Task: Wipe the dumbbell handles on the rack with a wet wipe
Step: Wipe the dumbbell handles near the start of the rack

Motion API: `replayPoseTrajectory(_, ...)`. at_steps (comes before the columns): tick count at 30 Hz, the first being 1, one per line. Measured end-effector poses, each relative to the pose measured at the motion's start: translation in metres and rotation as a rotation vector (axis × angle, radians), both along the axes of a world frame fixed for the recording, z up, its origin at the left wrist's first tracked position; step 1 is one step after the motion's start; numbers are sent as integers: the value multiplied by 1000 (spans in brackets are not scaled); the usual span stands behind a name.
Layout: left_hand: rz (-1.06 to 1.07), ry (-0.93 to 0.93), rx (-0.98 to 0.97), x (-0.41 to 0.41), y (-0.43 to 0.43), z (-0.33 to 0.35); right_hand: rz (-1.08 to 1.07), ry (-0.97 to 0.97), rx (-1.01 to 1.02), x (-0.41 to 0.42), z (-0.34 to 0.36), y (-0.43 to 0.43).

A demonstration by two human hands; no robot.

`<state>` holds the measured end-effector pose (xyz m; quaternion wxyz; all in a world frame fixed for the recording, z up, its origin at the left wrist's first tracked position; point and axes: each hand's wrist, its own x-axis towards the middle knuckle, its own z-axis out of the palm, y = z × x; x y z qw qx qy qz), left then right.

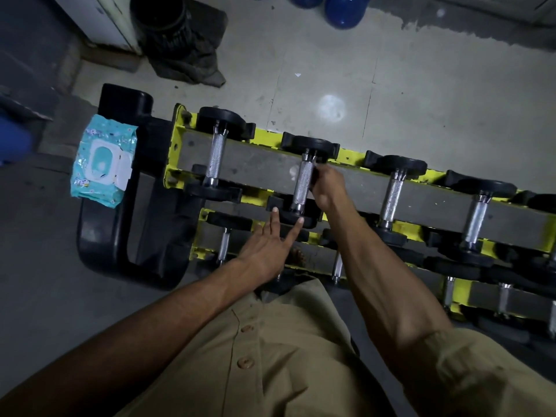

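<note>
I seem to be wiping the second dumbbell handle (304, 185) on the rack's (264, 136) top row. My right hand (326, 188) curls its fingers against it, while my left hand (270, 245), flat and spread just below, steadies the near weight (296, 216). Next comes a rub along the grip, but no wipe shows in this dim light, so I cannot tell what my right hand holds; the wipe pack (103, 161) lies well to its left.

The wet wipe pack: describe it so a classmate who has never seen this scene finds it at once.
Find the yellow dumbbell rack, then its black end frame at the picture's left. The wet wipe pack lies on that frame's outer edge: the only teal packet, with a white flip lid.
</note>
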<state>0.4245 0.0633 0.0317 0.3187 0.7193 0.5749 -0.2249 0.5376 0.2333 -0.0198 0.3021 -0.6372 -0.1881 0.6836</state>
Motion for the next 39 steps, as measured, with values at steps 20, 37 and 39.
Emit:
replayPoseTrajectory(20, 0, 17, 19, 3, -4, 0, 505, -958, 767, 0, 16, -39)
replayPoseTrajectory(37, 21, -18, 63, 5, -6, -6, 2175, -1168, 796, -48, 65, -3)
replayPoseTrajectory(39, 41, -33, 58, 5, -7, -9, 2018, -1214, 908, -33, 63, -4)
